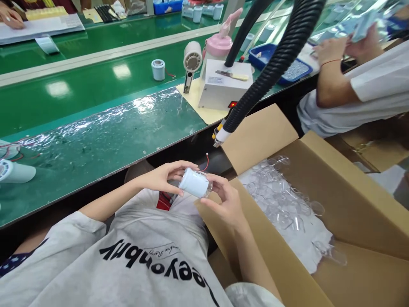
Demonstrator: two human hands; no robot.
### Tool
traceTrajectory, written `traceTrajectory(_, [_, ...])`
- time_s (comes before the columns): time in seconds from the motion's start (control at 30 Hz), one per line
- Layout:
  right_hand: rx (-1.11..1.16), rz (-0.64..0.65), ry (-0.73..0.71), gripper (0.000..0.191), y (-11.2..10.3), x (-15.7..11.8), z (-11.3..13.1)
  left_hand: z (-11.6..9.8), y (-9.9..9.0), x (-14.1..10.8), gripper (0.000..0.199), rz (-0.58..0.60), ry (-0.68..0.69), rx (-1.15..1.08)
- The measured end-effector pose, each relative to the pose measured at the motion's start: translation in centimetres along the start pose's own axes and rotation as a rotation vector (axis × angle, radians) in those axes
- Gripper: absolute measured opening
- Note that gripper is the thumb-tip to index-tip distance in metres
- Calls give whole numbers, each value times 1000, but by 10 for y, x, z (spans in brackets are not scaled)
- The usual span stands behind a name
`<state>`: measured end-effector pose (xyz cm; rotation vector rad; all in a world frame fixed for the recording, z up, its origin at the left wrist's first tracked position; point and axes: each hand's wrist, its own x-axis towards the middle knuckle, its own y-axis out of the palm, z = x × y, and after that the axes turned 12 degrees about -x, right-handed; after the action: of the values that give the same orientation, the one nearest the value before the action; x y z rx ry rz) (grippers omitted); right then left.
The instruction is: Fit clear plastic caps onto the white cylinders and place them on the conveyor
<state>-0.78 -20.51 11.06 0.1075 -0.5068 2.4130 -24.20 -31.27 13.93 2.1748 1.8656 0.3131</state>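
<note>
Above my lap I hold a light-blue plastic cylinder tilted between both hands. My left hand grips its left end, thumb below and fingers above. At the other end, my right hand has thumb and fingers closed around a clear plastic piece that sits against the cylinder; how far it is seated I cannot tell. A thin red wire with a small white plug sticks up behind the cylinder.
At my right an open cardboard box holds many clear plastic pieces. A black corrugated hose hangs over it. On the green bench stand a white control box, similar cylinders and a pink-lidded bottle. A co-worker's arm is at right.
</note>
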Motion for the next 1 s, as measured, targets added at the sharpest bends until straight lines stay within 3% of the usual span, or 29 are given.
traceTrajectory(0.1, [-84, 45, -99, 45, -2, -5, 14, -5, 9, -15, 75, 10, 22, 111])
traceTrajectory(0.2, [-65, 67, -98, 46, 0, -5, 21, -9, 12, -21, 72, 14, 76, 206])
traceTrajectory(0.53, [221, 167, 257, 46, 6, -3, 36, -15, 14, -31, 71, 48, 153, 342])
traceTrajectory(0.8, [369, 187, 410, 49, 16, -3, 35, -16, 15, -36, 70, 50, 165, 370])
traceTrajectory(1.0, [497, 279, 519, 58, 20, -1, 38, -14, 16, -40, 69, 60, 176, 365])
